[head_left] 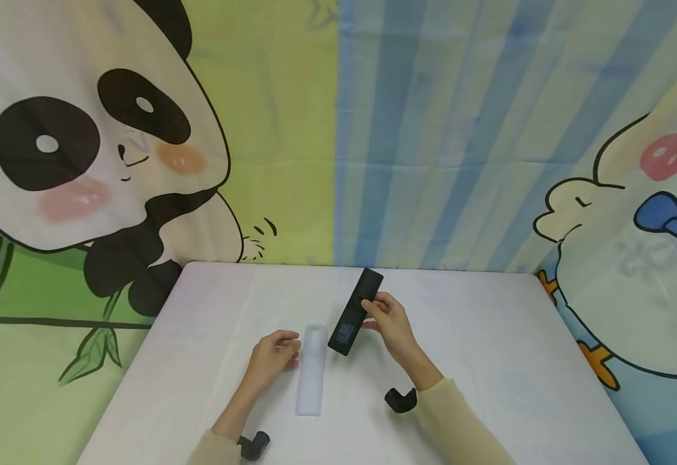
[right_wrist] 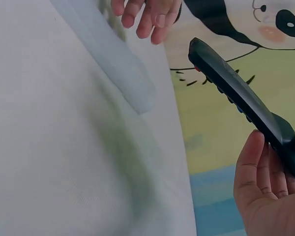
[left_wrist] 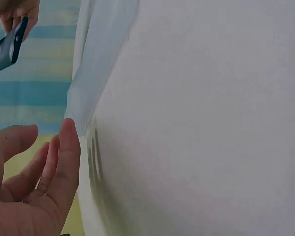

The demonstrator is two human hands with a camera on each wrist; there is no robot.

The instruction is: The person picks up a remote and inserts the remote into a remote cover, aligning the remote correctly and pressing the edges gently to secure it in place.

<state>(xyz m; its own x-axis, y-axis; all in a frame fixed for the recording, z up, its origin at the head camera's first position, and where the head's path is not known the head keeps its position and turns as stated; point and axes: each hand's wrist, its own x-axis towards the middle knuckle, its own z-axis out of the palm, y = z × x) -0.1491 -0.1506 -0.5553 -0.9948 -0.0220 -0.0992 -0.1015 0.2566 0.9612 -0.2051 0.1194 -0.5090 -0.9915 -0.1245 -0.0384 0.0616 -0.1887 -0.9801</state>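
A black remote control (head_left: 354, 315) is tilted above the table in my right hand (head_left: 395, 328), pinched between thumb and fingers. Its back, with a pale printed label, faces up in the head view; in the right wrist view its buttons point down toward the table. A translucent whitish sleeve shaped like a remote cover (head_left: 312, 378) lies lengthwise on the table, left of the remote. My left hand (head_left: 272, 355) hovers at the left side of this cover, fingers loosely bent and nothing between thumb and fingertips (left_wrist: 69, 132).
The white table (head_left: 501, 349) reaches back to a printed cloth backdrop (head_left: 431, 129) with a panda and a white cartoon bird. Black wrist-camera mounts (head_left: 401, 400) stick out beside both forearms.
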